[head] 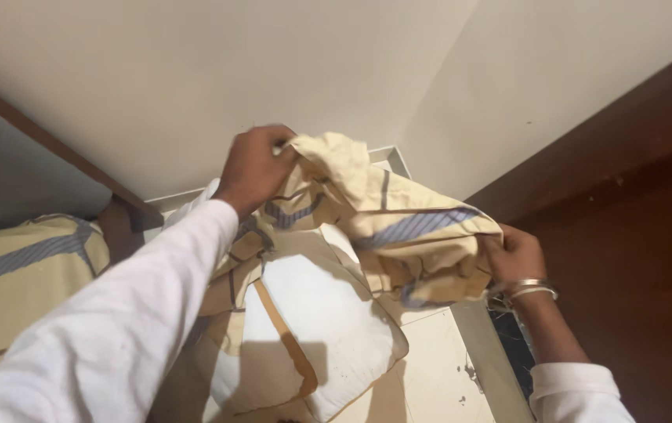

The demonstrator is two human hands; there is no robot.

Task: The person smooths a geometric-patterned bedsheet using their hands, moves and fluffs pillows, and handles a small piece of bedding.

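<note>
Pillowcase point(383, 211) bunched between both fingers point(273, 153)

Warm, fairly dim indoor light falls from above and behind the camera, leaving the pale wall point(195, 70) evenly lit without glare. The white pillow point(328, 313) carries a soft arm shadow. The near sleeve point(108, 329) is slightly blurred; the dark wood point(633, 235) loses detail.

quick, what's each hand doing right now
Left hand: closed on the yellow pillowcase.
Right hand: closed on the same pillowcase, over the white pillow.
</note>
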